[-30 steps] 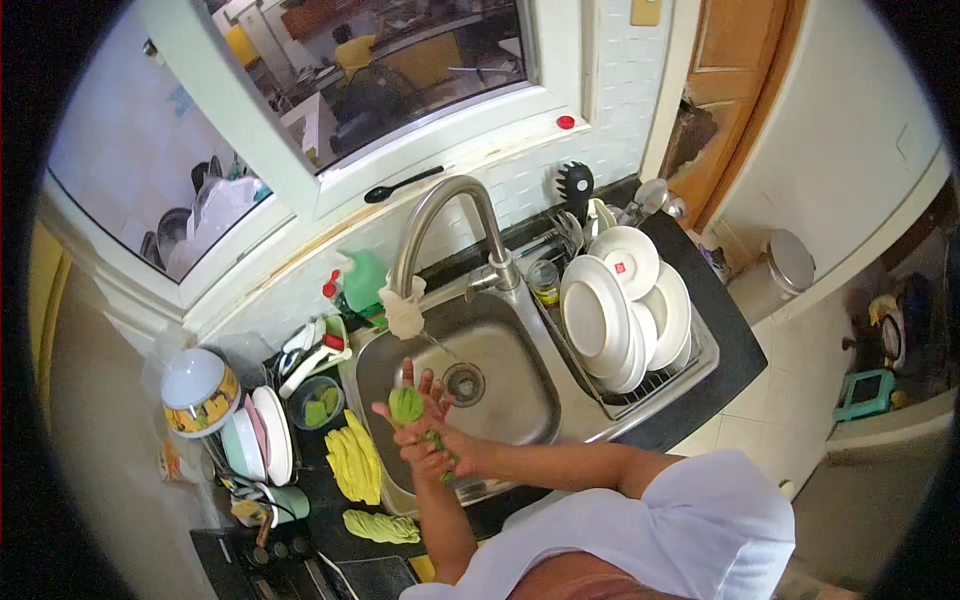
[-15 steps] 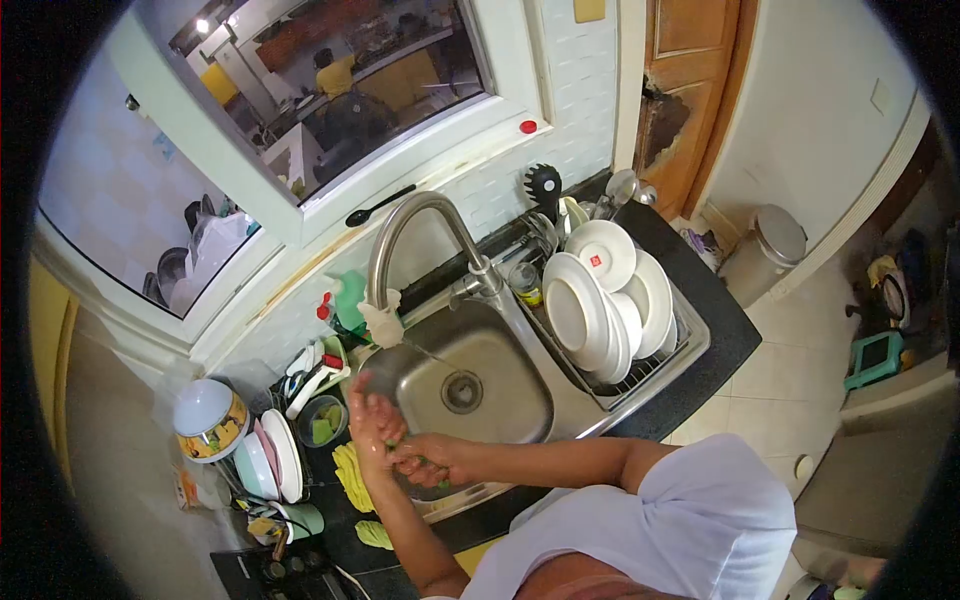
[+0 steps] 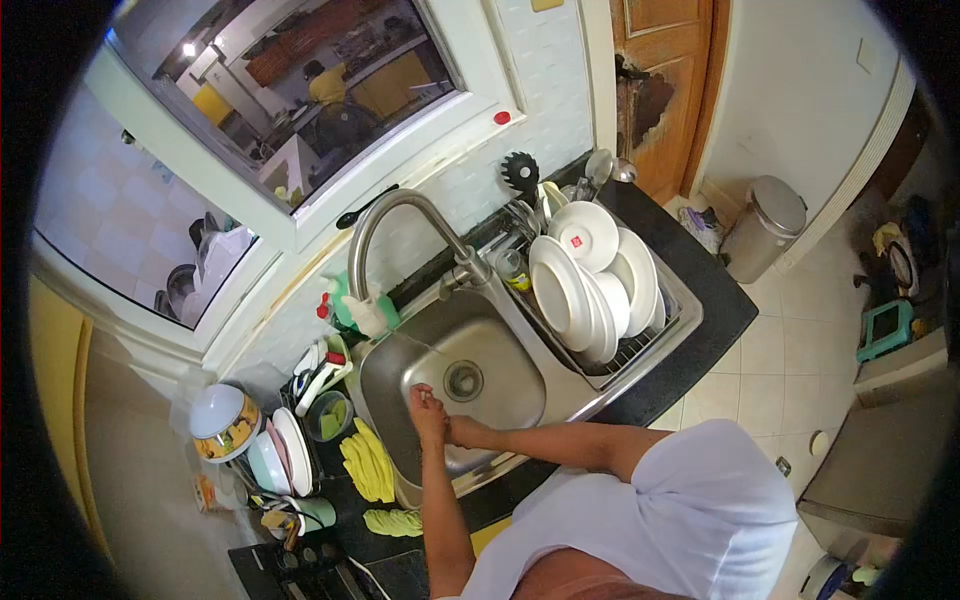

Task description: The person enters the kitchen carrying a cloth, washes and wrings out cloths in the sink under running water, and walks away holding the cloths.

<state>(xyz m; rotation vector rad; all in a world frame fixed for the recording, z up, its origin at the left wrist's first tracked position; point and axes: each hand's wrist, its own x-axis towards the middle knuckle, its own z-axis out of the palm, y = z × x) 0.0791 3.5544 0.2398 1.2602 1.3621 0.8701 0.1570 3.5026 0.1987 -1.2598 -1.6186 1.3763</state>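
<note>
Over the near left part of the steel sink (image 3: 520,385), my left hand (image 3: 428,412) is raised with its fingers bunched together. Anything inside those fingers is too small to make out. My right hand (image 3: 470,432) meets the left one at the wrist, and its fingertips are hidden behind it. The curved faucet (image 3: 400,203) arches above, with a pale cover (image 3: 367,314) on its spout and a thin stream of water falling into the basin. Yellow rubber gloves (image 3: 368,462) lie on the counter left of the sink.
A dish rack with white plates (image 3: 562,295) stands right of the basin. Stacked bowls (image 3: 222,420), plates and a dark bowl with green sponges (image 3: 330,415) crowd the left counter. A green bottle (image 3: 345,300) stands behind the sink. A steel bin (image 3: 768,225) is on the floor.
My hands have moved right and slightly up, farther over the basin. The left fingers were stretched and spread, with the right hand wrapped on that palm; now they are bunched. The view has shifted a little.
</note>
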